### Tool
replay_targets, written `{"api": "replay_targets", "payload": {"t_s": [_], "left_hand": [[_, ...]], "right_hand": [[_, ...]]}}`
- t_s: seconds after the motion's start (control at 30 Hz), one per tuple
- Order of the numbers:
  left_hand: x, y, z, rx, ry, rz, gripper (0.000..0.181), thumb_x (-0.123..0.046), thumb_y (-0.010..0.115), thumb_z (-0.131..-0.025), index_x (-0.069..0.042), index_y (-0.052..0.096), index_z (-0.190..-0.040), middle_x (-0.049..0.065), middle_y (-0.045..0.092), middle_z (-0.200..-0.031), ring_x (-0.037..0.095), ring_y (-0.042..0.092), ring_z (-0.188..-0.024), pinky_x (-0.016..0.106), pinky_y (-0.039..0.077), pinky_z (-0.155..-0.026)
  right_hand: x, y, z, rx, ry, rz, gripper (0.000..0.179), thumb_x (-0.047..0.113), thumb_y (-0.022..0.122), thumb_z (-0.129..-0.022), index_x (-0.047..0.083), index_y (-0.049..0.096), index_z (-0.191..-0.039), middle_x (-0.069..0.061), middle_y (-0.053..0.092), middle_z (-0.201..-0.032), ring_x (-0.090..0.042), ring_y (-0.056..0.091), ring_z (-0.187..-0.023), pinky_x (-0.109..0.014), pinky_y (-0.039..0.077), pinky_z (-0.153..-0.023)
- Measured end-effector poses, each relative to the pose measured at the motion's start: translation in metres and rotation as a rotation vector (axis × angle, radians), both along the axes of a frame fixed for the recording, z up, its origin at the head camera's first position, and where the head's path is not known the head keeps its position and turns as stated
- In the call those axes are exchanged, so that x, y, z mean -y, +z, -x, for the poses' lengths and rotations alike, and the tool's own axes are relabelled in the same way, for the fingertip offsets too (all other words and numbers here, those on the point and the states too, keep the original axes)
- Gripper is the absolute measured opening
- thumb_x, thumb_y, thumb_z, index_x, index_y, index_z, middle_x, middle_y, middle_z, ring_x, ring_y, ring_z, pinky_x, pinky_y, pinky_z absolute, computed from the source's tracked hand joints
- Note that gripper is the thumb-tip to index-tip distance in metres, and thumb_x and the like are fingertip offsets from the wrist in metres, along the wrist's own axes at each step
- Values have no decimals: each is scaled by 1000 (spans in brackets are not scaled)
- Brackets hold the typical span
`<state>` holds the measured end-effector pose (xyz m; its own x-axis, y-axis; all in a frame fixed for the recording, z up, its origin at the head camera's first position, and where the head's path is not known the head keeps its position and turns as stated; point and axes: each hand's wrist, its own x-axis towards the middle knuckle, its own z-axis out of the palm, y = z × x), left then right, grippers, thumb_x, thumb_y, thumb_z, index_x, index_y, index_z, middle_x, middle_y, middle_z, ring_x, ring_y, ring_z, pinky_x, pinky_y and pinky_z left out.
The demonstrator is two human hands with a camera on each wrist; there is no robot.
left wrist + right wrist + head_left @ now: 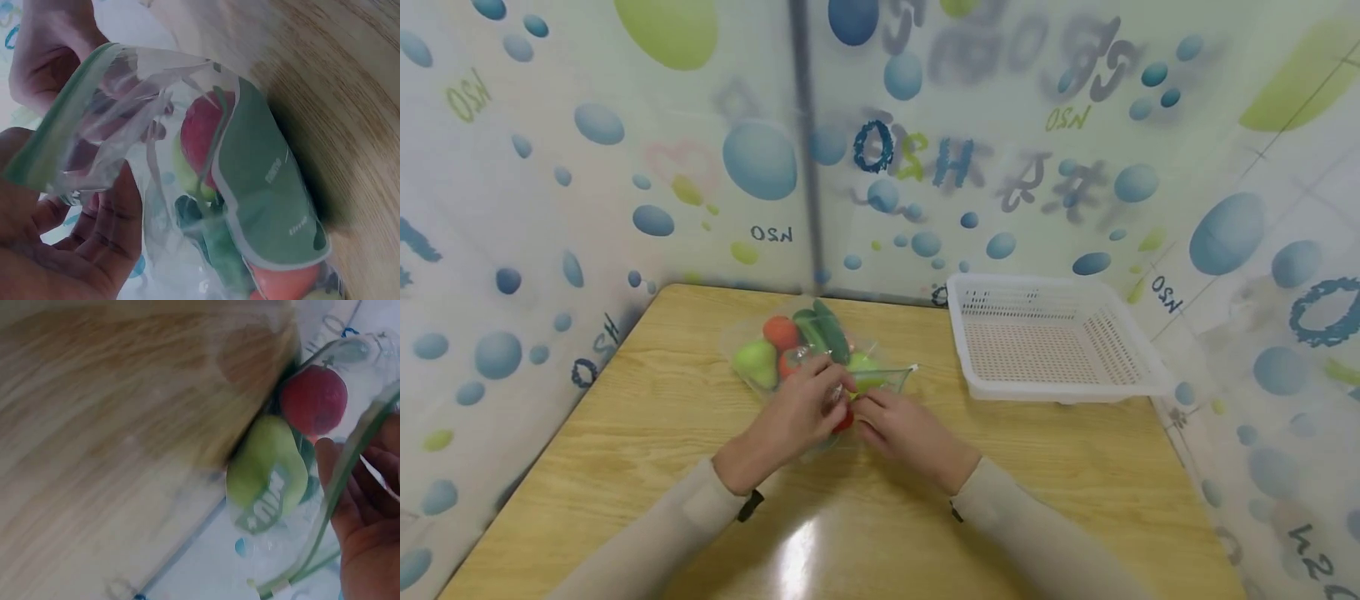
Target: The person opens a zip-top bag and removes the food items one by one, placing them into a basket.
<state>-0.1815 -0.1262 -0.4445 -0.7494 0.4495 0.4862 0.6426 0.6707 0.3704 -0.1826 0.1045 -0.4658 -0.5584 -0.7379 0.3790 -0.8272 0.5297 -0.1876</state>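
A clear zip bag [269, 169] with a green seal strip and a green printed panel lies on the table, filled with produce. Inside are green pears [755, 364], an orange-red tomato-like piece [781, 332], dark green cucumbers [831, 332] and a round red fruit [314, 400]. My left hand [805, 404] pinches the bag near its mouth with bent fingers, partly behind the clear film in the left wrist view. Close beside it, my right hand [902, 425] grips the same edge by the seal strip. Both hands cover part of the bag in the head view.
To the right at the back stands a white plastic basket [1063, 388] with nothing in it. The wooden table [1037, 483] meets patterned walls [700, 167] at the back and at both sides.
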Motion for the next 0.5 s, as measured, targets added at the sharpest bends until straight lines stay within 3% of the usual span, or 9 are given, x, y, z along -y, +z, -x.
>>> {"api": "replay_targets", "payload": {"t_s": [0.2, 0.5], "left_hand": [[7, -1, 4, -80, -2, -11, 27, 13, 85, -93, -8, 80, -109, 10, 71, -108, 25, 73, -94, 36, 66, -78], [20, 7, 8, -112, 105, -29, 40, 22, 70, -97, -6, 88, -120, 17, 63, -113, 28, 73, -92, 34, 66, -73]], "right_hand": [[14, -6, 5, 21, -61, -55, 36, 25, 83, -111, 10, 77, -144, -6, 79, -135, -12, 77, -100, -25, 67, -83], [22, -13, 4, 22, -111, -129, 47, 34, 82, -112, 13, 72, -153, -8, 75, -137, -13, 78, -97, -26, 67, -74]]}}
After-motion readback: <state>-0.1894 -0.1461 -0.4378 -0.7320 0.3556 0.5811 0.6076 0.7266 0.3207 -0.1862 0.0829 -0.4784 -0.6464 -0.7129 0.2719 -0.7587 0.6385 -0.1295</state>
